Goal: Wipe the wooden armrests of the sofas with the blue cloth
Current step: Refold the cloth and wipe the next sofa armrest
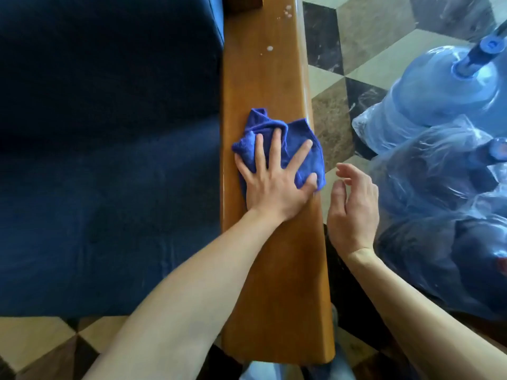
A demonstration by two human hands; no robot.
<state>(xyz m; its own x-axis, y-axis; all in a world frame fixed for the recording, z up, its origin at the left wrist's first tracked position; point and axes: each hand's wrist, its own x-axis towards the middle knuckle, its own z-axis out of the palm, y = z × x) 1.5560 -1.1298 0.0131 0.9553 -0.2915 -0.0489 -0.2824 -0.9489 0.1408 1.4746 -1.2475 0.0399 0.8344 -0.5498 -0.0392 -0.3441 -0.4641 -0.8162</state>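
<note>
A long wooden armrest (263,78) runs up the middle of the view, beside the dark blue sofa seat (109,160). A crumpled blue cloth (307,157) lies on it about halfway along. My left hand (271,182) presses flat on the cloth, fingers spread, thumb pinching its right edge. My right hand (354,204) hovers just off the armrest's right side, fingers loosely curled and holding nothing. A few white spots (270,48) mark the wood farther up the armrest.
Several large blue water bottles (439,89) wrapped in clear plastic stand on the floor to the right of the armrest. Patterned tile floor (356,37) shows between them and the sofa, and again at the bottom left.
</note>
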